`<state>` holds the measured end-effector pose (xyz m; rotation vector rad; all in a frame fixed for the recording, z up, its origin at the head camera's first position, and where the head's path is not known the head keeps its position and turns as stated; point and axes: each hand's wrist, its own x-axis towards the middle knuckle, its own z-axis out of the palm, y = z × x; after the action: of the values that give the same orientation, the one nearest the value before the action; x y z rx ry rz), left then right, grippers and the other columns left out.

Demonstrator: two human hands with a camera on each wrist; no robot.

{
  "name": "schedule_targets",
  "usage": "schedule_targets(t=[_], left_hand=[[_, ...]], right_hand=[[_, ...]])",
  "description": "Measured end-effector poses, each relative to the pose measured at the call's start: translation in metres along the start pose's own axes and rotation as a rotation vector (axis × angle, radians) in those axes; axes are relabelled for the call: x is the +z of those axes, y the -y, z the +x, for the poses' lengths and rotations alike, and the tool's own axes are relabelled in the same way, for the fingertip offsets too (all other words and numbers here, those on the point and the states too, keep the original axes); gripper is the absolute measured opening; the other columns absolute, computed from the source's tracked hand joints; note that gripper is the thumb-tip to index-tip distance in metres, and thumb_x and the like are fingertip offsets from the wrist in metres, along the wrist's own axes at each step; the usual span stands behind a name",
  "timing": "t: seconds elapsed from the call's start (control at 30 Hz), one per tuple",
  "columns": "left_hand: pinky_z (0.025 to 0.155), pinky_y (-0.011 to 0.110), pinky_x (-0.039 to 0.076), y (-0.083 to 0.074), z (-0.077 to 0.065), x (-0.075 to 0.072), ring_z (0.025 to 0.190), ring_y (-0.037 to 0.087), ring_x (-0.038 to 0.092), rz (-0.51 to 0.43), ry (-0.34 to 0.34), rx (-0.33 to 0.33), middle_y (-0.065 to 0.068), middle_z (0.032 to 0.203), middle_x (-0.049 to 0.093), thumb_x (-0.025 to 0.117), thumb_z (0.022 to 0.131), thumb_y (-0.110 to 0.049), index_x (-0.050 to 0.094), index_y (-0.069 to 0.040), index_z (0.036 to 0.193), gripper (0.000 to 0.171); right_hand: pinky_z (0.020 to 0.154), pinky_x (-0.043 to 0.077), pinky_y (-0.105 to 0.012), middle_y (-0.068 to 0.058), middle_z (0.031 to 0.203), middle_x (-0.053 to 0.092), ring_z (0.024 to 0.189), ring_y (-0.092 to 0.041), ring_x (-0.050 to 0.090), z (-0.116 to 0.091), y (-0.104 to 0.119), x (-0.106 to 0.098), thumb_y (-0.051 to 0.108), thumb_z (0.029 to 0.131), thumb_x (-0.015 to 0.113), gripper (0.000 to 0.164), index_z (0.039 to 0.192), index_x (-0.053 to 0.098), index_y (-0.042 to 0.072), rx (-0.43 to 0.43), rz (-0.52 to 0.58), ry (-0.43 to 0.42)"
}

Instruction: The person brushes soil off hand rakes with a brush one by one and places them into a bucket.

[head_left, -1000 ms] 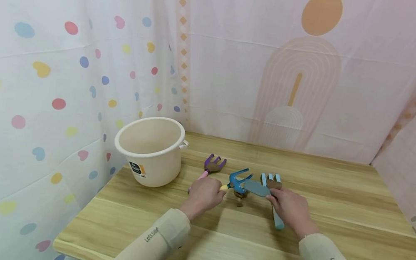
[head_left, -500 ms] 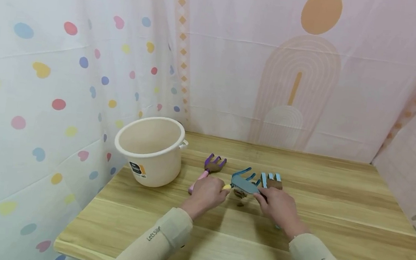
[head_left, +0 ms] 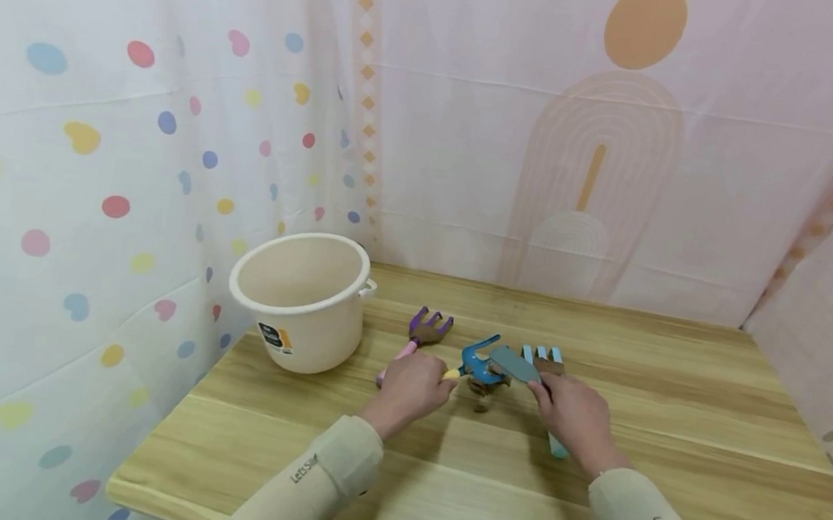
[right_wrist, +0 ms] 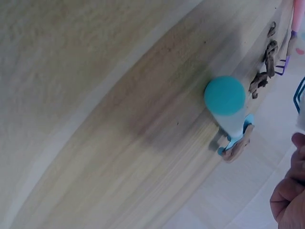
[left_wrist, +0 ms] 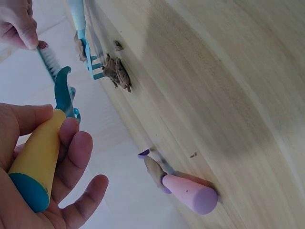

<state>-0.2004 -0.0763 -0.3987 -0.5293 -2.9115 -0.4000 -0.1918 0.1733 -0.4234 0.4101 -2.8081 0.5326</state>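
Since half second ago, we see brush (head_left: 515,364) shifted right, from across head of blue fork (head_left: 477,366) to over its tines; head also looks turned. Left hand (head_left: 411,389) grips fork's yellow handle, outer fingers loose; right hand (head_left: 578,414) pinches brush. Fork hangs above table (head_left: 455,481), near brown clods (left_wrist: 116,72). We judge brushing mid-stroke, unfinished: brown bits show by tines. Bristle contact, we cannot tell.

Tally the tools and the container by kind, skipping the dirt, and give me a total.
Hand rakes: 3 (yellow-handled rake, pink-handled rake, light-blue rake)
Bristle brush: 1
Bucket: 1
Total: 5
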Motion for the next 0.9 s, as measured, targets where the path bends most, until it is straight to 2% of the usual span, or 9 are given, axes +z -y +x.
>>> schedule_targets(t=[0.03,0.17,0.33,0.53,0.7,0.73,0.77,0.83,0.9], left_hand=[[0.086,0.039,0.05,0.0,0.0,0.0,0.051,0.01,0.045,0.0,0.0,0.002,-0.008,0.053,0.047,0.063,0.094,-0.03,0.052,-0.018,0.057,0.04],[0.082,0.039,0.051,-0.003,0.002,-0.001,0.051,0.011,0.046,0.0,-0.001,0.006,-0.008,0.054,0.048,0.062,0.095,-0.03,0.053,-0.018,0.058,0.04],[0.066,0.035,0.048,-0.004,0.003,-0.001,0.051,0.011,0.045,0.004,0.011,-0.005,-0.008,0.054,0.047,0.062,0.095,-0.031,0.052,-0.018,0.058,0.04],[0.069,0.035,0.05,-0.004,0.001,-0.001,0.053,0.01,0.047,0.028,0.02,-0.005,-0.008,0.055,0.049,0.063,0.094,-0.031,0.054,-0.018,0.059,0.038],[0.064,0.034,0.049,-0.003,0.001,0.0,0.052,0.01,0.047,0.03,0.022,-0.003,-0.008,0.055,0.049,0.063,0.094,-0.03,0.055,-0.018,0.059,0.038],[0.065,0.035,0.05,-0.002,0.001,0.0,0.052,0.01,0.047,0.032,0.02,-0.003,-0.008,0.055,0.049,0.063,0.094,-0.03,0.055,-0.018,0.059,0.038],[0.072,0.036,0.051,-0.003,0.001,0.0,0.052,0.01,0.047,0.033,0.019,-0.002,-0.008,0.055,0.049,0.063,0.094,-0.03,0.054,-0.018,0.059,0.038],[0.076,0.037,0.051,-0.003,0.001,-0.001,0.052,0.01,0.047,0.035,0.017,-0.001,-0.008,0.055,0.049,0.062,0.095,-0.031,0.054,-0.018,0.059,0.038],[0.073,0.036,0.051,-0.004,0.001,-0.001,0.052,0.01,0.047,0.031,0.012,0.009,-0.008,0.056,0.05,0.062,0.094,-0.03,0.054,-0.018,0.059,0.038]], right_hand=[[0.063,0.053,-0.046,-0.016,0.098,0.071,0.08,-0.031,0.068,0.0,0.002,-0.001,0.028,0.1,0.059,0.032,0.115,0.07,0.001,-0.012,0.02,-0.006],[0.06,0.05,-0.04,-0.013,0.093,0.071,0.068,-0.02,0.061,0.001,0.01,-0.001,0.027,0.099,0.062,0.033,0.116,0.071,0.0,-0.098,0.076,-0.013],[0.055,0.045,-0.036,-0.009,0.085,0.069,0.061,-0.015,0.054,0.003,0.012,0.0,0.029,0.097,0.065,0.031,0.112,0.074,0.003,-0.114,0.021,0.008],[0.06,0.052,-0.044,-0.012,0.094,0.072,0.073,-0.027,0.067,0.002,0.003,0.0,0.028,0.097,0.064,0.028,0.108,0.074,0.005,-0.08,-0.02,0.008],[0.055,0.049,-0.04,-0.012,0.089,0.071,0.071,-0.026,0.066,0.001,0.003,0.0,0.027,0.098,0.062,0.027,0.109,0.073,0.005,-0.029,0.004,-0.021],[0.054,0.047,-0.039,-0.01,0.086,0.07,0.068,-0.024,0.063,0.001,0.004,-0.001,0.027,0.098,0.062,0.027,0.11,0.072,0.005,-0.034,0.026,-0.022],[0.054,0.048,-0.038,-0.009,0.086,0.07,0.068,-0.023,0.063,0.002,0.005,-0.001,0.028,0.098,0.062,0.029,0.111,0.072,0.005,-0.047,0.039,-0.026],[0.055,0.047,-0.037,-0.009,0.09,0.071,0.067,-0.021,0.062,0.002,0.008,-0.001,0.029,0.098,0.063,0.032,0.115,0.072,0.004,-0.092,0.051,-0.026],[0.054,0.046,-0.035,-0.009,0.091,0.072,0.064,-0.018,0.06,0.003,0.01,-0.001,0.029,0.097,0.064,0.032,0.115,0.073,0.005,-0.129,0.045,-0.013]])
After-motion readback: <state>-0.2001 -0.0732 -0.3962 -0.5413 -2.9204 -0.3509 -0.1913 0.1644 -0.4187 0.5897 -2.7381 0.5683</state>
